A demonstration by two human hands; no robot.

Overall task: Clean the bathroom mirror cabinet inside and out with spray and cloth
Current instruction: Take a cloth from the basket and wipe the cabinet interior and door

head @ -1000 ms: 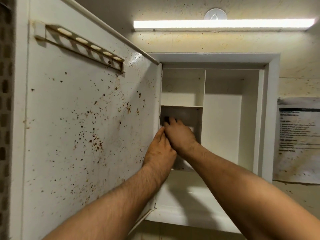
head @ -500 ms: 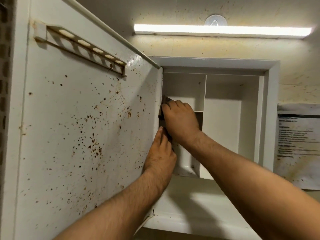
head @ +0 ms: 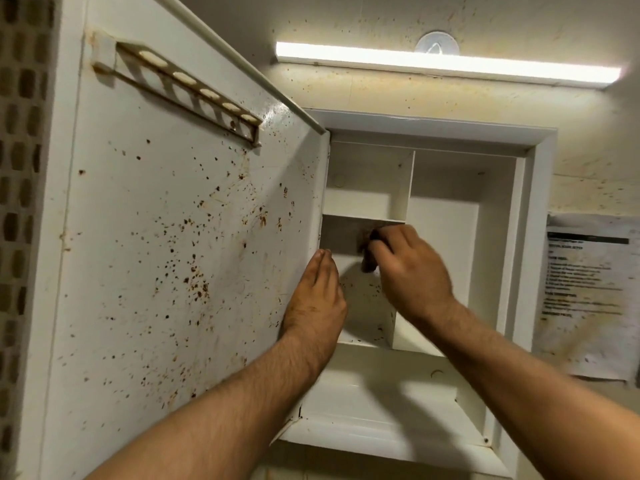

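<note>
Head cam: mirror cabinet (head: 535, 237) hung open, its door (head: 156, 254) swung out to the left, inner face peppered with rust-brown specks. Left hand (head: 317, 299) lay flat on the door's inner edge, fingers straight and together, gripping nothing. Right hand (head: 412, 271) was inside the left compartment just under the small shelf (head: 363, 219), fingers curled tight round a dark cloth (head: 369, 263) (blurred, little of it showing) held against the back wall. Slotted rack (head: 187, 91) sat high on the door. Strip light (head: 443, 65) above, printed notice (head: 588, 289) on the wall right of the cabinet.
</note>
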